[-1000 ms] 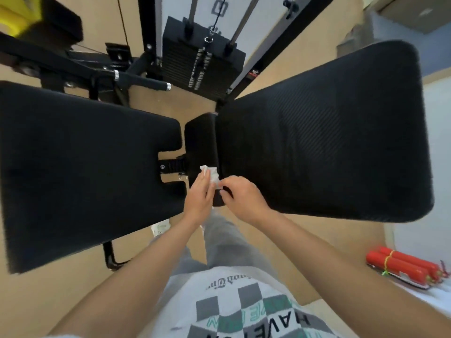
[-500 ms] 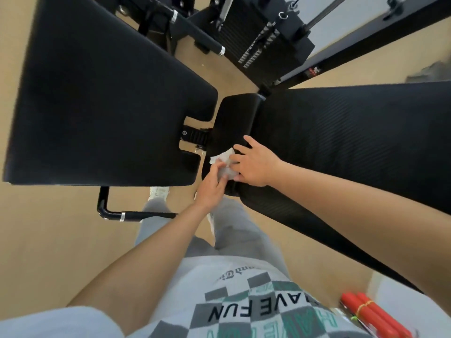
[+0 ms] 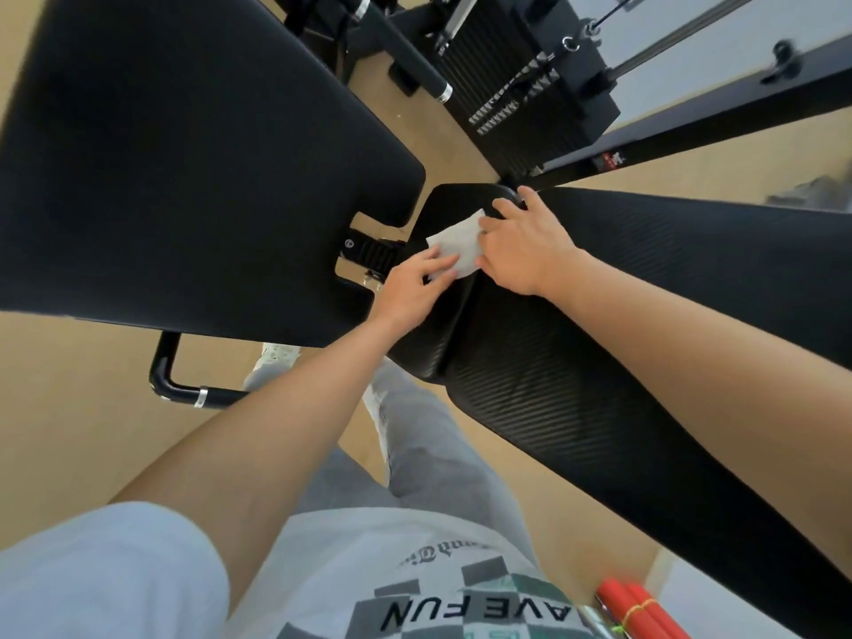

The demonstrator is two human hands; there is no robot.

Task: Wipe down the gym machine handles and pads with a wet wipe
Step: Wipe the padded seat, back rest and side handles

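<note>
Spreading the wet wipe (image 3: 456,244) flat on the rounded end of the long pad (image 3: 576,385).
My right hand (image 3: 521,249) presses one edge with straight fingers; my left hand (image 3: 410,288) bends over the near corner, pinching or pressing I cannot tell. Held this lightly, the wipe could bunch or slip into the gap beside the seat pad (image 3: 184,177).

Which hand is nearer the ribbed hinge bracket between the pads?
Left. The left hand sits right beside the hinge bracket, at a corner of the wet wipe; the right hand is across the wipe from it.
</note>
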